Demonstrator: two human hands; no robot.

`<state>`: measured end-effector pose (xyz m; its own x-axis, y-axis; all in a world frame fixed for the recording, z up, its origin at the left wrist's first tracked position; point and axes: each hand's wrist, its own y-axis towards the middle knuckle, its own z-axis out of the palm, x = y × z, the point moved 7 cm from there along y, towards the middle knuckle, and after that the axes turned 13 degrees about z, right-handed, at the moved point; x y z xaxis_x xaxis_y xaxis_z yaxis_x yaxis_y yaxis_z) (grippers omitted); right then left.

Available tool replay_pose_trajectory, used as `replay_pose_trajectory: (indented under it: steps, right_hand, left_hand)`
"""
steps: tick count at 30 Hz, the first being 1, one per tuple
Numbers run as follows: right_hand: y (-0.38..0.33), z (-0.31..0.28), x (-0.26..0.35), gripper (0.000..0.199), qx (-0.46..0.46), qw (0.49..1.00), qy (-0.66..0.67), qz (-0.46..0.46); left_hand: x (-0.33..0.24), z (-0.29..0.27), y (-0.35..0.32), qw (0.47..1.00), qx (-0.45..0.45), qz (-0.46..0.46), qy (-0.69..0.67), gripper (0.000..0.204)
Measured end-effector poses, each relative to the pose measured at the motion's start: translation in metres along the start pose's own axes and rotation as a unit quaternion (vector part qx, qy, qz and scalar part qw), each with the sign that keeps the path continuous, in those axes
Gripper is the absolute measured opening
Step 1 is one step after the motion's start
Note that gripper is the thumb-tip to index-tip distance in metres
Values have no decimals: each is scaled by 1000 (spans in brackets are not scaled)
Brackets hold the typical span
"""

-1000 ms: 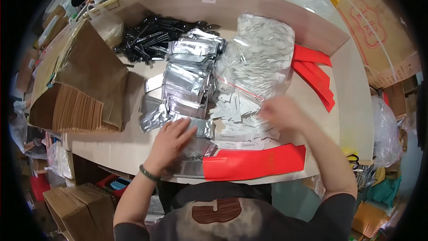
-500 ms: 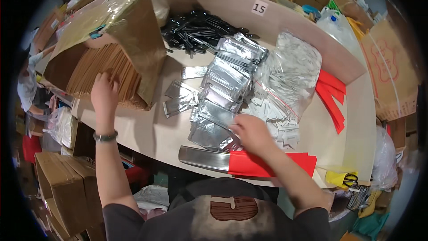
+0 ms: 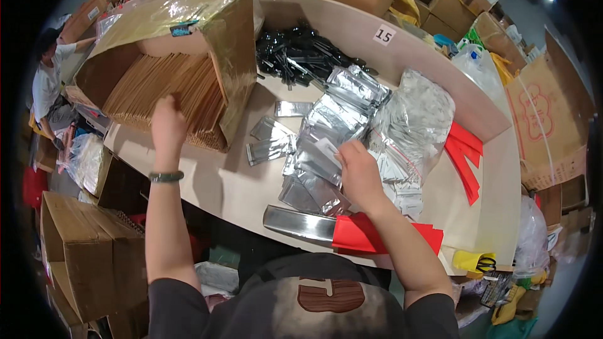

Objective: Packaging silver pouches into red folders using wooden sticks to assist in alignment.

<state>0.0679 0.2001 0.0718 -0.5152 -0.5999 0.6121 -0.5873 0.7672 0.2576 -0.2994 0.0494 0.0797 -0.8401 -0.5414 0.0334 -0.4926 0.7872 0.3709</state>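
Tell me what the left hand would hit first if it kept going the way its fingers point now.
The left hand points up and away into the open cardboard box. Its fingers already seem to touch the stack of brown paper envelopes standing inside, so that stack comes first, though depth is hard to judge.

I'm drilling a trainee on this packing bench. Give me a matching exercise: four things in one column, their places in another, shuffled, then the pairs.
Things:
1. left hand
2. right hand
3. black pieces
4. red strips

Places:
A. heaped at the far side of the table, by the back wall
B. on the brown envelopes in the open box
C. right of the clear bag
D. on the silver pouches mid-table

Pairs: 1-B, 2-D, 3-A, 4-C
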Motion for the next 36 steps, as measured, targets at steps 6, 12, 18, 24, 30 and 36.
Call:
replay_pose_trajectory:
  steps: [6,12,18,24,30,36]
  right_hand:
    - [-99,64,11,22,206,977,-16,-43]
    - [-117,-2,14,35,112,987,-81,-84]
    - [-134,15,7,40,177,977,-64,-103]
    - [-123,11,-2,38,140,979,-137,-55]
    - [-112,-1,-11,34,146,985,-86,-36]
    - [-98,-62,-81,24,198,978,-62,-25]
  left_hand:
    - [-37,32,-152,765,-109,-193,-605,18]
    - [-102,49,-202,667,233,-86,-702,11]
    - [-208,22,-177,796,172,194,-547,15]
    - [-225,15,-177,859,70,77,-501,16]
    - [-279,-37,-170,754,135,198,-611,65]
    - [-268,-14,-161,861,202,361,-298,58]
